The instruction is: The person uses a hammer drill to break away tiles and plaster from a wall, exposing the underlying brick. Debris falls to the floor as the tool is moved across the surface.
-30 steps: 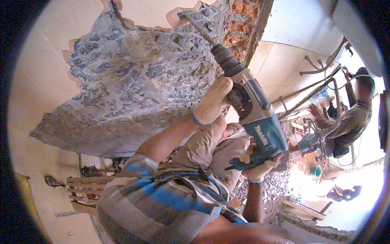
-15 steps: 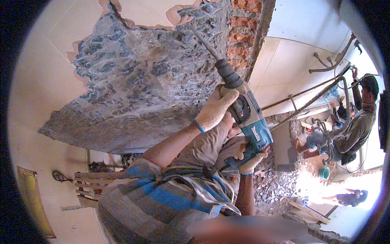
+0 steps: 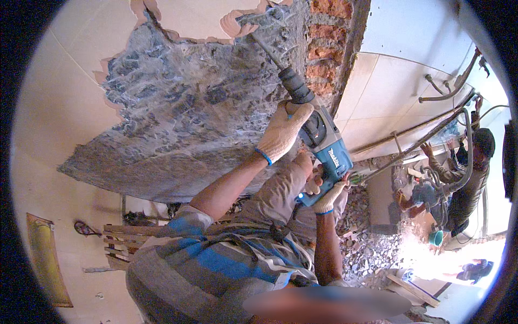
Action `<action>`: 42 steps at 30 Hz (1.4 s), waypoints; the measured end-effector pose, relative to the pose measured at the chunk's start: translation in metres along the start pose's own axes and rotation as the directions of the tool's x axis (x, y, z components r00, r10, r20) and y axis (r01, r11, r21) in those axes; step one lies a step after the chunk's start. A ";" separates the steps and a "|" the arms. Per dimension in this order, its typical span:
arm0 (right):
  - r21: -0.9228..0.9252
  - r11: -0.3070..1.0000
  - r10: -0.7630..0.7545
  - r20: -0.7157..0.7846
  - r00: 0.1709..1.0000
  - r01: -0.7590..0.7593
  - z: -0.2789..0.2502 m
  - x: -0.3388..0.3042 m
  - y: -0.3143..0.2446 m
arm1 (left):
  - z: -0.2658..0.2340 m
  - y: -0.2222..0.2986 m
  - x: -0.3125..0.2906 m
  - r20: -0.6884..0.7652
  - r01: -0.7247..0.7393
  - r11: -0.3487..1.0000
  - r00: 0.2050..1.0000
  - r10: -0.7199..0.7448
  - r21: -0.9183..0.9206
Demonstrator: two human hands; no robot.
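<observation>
A blue and black rotary hammer (image 3: pixel 324 143) points up and to the left, its chisel bit (image 3: pixel 265 46) against the rough grey stripped wall (image 3: pixel 183 113) near the broken edge of the cream tiles (image 3: pixel 205 16). My left hand (image 3: pixel 283 132), in a pale work glove with a blue cuff, grips the tool's front body behind the chuck. My right hand (image 3: pixel 328 195), gloved the same way, is closed around the rear handle. Both forearms rise from a grey and blue striped shirt at the lower edge.
Exposed red brick (image 3: pixel 329 43) runs beside the stripped patch. Another person (image 3: pixel 469 173) works by pipes (image 3: pixel 431 129) at the right. Rubble (image 3: pixel 367 248) covers the floor below; a wooden pallet (image 3: pixel 124 243) leans at lower left.
The hammer and both hands have shifted up the wall, and the bit now sits closer to the broken tile edge. The view has tilted with them.
</observation>
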State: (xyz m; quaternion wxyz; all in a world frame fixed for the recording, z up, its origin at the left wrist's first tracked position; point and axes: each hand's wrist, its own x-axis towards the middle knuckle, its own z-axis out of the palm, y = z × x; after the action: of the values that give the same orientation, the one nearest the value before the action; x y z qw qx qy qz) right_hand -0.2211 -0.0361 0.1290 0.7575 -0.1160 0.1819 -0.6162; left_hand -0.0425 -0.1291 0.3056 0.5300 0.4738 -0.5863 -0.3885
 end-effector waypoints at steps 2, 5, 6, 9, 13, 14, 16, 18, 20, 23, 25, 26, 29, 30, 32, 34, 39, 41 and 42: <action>-0.032 0.999 -0.042 -0.013 0.999 0.042 -0.005 0.006 -0.002 | 0.002 -0.001 0.002 -0.026 -0.005 1.000 1.000 0.005 0.001; -0.075 0.994 -0.081 0.008 0.997 0.081 -0.009 0.008 -0.009 | 0.006 -0.002 0.003 -0.051 0.061 0.997 0.997 -0.058 0.047; -0.037 0.997 -0.060 0.022 0.998 0.061 -0.009 0.008 -0.012 | 0.006 -0.001 0.003 -0.048 0.052 0.996 0.998 -0.049 0.066; 0.002 1.000 -0.026 0.072 0.997 0.026 -0.004 0.005 -0.018 | 0.005 0.001 0.005 -0.033 0.054 0.995 0.998 -0.051 0.082; -0.094 0.993 -0.081 -0.110 0.991 0.071 0.008 -0.002 -0.022 | 0.005 0.009 0.006 -0.034 0.047 0.994 0.998 -0.044 0.099; -0.130 0.987 -0.111 -0.140 0.984 0.093 0.011 -0.004 -0.025 | 0.004 0.011 0.007 -0.039 0.047 0.994 0.998 -0.043 0.099; -0.110 0.992 -0.068 -0.101 0.993 0.057 0.015 -0.009 -0.031 | 0.006 0.015 0.008 -0.025 0.100 0.988 0.995 -0.098 0.118; -0.031 0.995 -0.094 0.018 0.995 0.094 0.019 -0.013 -0.035 | 0.008 0.018 0.009 -0.008 0.094 0.994 0.996 -0.094 0.063; -0.182 0.971 -0.176 -0.120 0.977 0.153 0.020 -0.016 -0.040 | 0.010 0.020 0.006 -0.020 0.067 0.997 0.998 -0.066 0.023; -0.250 0.945 -0.250 -0.132 0.959 0.212 0.020 -0.020 -0.050 | 0.013 0.026 0.002 -0.017 0.011 0.998 1.000 -0.012 -0.059; -0.225 0.938 -0.282 -0.059 0.958 0.262 0.019 -0.038 -0.059 | 0.015 0.033 -0.005 0.054 0.062 0.982 0.997 -0.053 -0.180; -0.114 0.966 -0.226 0.067 0.972 0.233 0.019 -0.046 -0.064 | 0.016 0.037 -0.007 0.080 0.112 0.963 0.992 -0.095 -0.244; -0.245 0.917 -0.338 -0.063 0.939 0.313 0.025 -0.077 -0.083 | 0.023 0.049 -0.016 0.151 0.182 0.888 0.980 -0.129 -0.422; -0.232 0.908 -0.362 -0.018 0.932 0.348 0.027 -0.089 -0.090 | 0.027 0.053 -0.021 0.159 0.156 0.870 0.983 -0.090 -0.468; -0.346 0.808 -0.524 -0.053 0.850 0.477 0.030 -0.112 -0.099 | 0.031 0.059 -0.028 0.180 0.016 0.880 0.981 0.079 -0.474; -0.659 0.554 -0.688 -0.020 0.725 0.508 0.026 -0.132 -0.107 | 0.036 0.065 -0.034 0.189 -0.112 0.889 0.958 0.215 -0.443; -0.941 0.069 -0.925 0.065 0.375 0.333 -0.010 -0.180 -0.143 | 0.052 0.082 -0.042 0.395 0.198 0.623 0.898 0.195 -0.757; -0.674 0.467 -0.849 -0.160 0.504 0.572 -0.017 -0.189 -0.162 | 0.053 0.088 -0.044 0.361 0.162 0.666 0.916 0.172 -0.728; -0.794 0.358 -0.883 -0.118 0.454 0.491 -0.015 -0.190 -0.170 | 0.055 0.091 -0.043 0.362 0.171 0.642 0.915 0.179 -0.748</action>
State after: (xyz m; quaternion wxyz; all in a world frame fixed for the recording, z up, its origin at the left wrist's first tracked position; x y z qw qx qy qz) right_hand -0.4115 0.1138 0.2089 0.2232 -0.2673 0.5179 -0.7814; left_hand -0.1104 -0.0669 0.3743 0.5479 0.1122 -0.4634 -0.6874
